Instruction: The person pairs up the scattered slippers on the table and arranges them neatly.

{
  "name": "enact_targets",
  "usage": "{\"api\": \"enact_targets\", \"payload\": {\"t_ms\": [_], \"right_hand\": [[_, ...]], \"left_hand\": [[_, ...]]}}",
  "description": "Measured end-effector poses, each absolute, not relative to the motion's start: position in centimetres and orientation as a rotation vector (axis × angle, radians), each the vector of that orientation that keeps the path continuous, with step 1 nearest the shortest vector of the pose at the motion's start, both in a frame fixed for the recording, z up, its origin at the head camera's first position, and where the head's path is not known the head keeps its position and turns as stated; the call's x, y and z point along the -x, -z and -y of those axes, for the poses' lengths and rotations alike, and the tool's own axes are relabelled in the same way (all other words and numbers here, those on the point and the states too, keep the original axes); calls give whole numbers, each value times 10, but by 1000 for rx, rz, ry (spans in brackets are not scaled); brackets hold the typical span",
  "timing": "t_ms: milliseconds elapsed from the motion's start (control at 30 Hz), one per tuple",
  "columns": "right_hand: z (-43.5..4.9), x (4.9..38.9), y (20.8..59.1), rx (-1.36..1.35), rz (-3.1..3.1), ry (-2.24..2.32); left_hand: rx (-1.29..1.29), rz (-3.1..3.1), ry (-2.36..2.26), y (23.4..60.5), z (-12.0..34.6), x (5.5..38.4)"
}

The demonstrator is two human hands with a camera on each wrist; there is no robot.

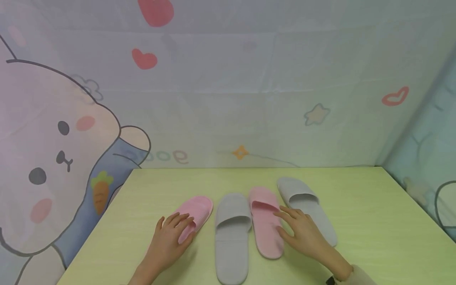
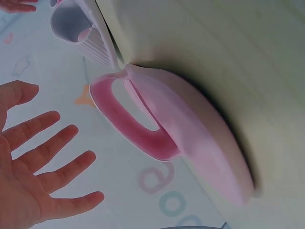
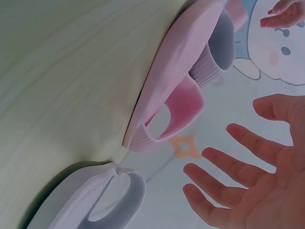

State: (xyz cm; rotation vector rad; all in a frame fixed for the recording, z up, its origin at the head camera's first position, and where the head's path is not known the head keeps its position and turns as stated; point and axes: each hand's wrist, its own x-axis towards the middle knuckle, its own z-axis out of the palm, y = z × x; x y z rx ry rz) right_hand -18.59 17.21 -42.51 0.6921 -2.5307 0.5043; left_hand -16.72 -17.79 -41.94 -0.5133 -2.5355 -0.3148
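Note:
My left hand hovers over the pink slipper at the left, fingers spread and holding nothing. In the left wrist view that pink slipper lies on the table, apart from the fingers. A grey slipper lies between my hands, its strap toward the back. Beside it rests the second pink slipper. My right hand is above the gap between this pink slipper and the other grey slipper, partly covering both. Its fingers are spread, with nothing in them.
The slippers lie on a pale yellow-green table. A cloth backdrop printed with hearts, a star and a cartoon animal hangs behind the table's back edge and along its sides.

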Motion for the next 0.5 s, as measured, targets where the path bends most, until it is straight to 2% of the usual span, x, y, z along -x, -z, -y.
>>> {"api": "enact_targets", "payload": {"t_ms": [500], "right_hand": [[-168, 193, 424, -661, 2555, -533]], "left_hand": [[472, 2601, 341, 417, 181, 172]]}}
